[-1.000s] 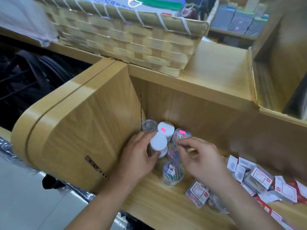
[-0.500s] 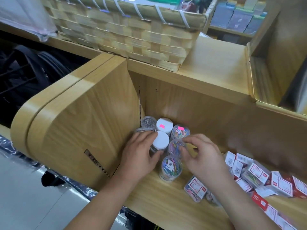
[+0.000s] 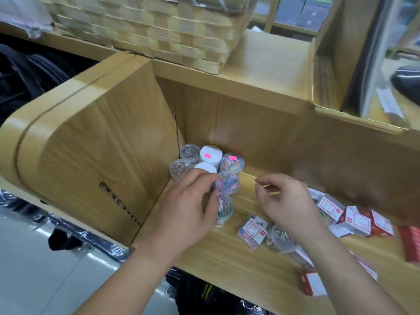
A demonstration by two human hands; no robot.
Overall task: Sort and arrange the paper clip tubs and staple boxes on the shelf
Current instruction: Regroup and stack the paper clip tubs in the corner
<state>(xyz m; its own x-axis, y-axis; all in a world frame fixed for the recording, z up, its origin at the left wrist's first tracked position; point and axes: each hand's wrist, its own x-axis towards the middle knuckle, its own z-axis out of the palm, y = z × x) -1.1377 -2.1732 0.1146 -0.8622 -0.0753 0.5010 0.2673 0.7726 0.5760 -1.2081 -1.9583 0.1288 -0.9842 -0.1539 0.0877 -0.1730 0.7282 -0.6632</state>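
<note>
Several round paper clip tubs (image 3: pixel 210 154) stand packed in the shelf's back left corner, some white-lidded, some clear with coloured or silver clips. My left hand (image 3: pixel 188 208) curls round the white-lidded tub (image 3: pixel 205 167) in the second row, its thumb against the front coloured-clip tub (image 3: pixel 226 209). My right hand (image 3: pixel 284 201) hovers to the right of the cluster, fingers apart and holding nothing. A small staple box (image 3: pixel 251 230) lies just below it, and a clear tub (image 3: pixel 280 239) lies partly hidden under my wrist. More red-and-white staple boxes (image 3: pixel 354 220) lie jumbled at the right.
The wooden side panel (image 3: pixel 102 144) walls the shelf on the left. A woven basket (image 3: pixel 159 30) sits on the board above. One red box (image 3: pixel 312 284) rests near the shelf's front edge. Black wrapped bags (image 3: pixel 204 292) hang below.
My right hand has let go of the coloured-clip tubs and drawn back to the right. My left hand has slid forward over the cluster. The camera has come closer.
</note>
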